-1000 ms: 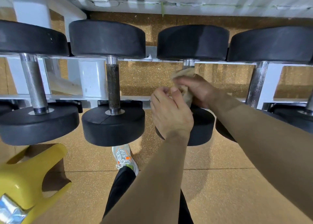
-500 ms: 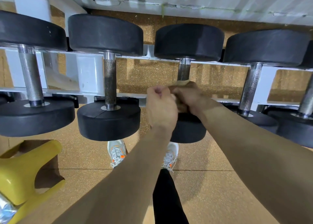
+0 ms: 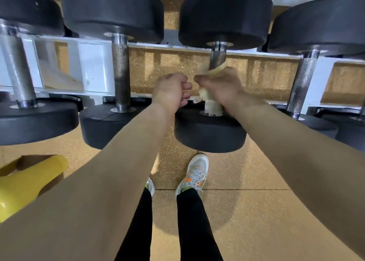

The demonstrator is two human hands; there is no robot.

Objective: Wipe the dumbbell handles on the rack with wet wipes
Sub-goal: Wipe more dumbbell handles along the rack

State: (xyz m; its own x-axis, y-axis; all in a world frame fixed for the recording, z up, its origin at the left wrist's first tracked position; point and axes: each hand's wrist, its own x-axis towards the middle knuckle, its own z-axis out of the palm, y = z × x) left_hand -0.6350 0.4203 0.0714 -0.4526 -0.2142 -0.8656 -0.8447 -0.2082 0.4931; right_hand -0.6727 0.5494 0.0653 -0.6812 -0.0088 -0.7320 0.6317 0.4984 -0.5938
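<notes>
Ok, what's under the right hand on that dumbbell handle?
A wet wipe wrapped round the handle, gripped by the right hand. The handle's middle stretch is covered, so its surface there cannot be seen.
</notes>
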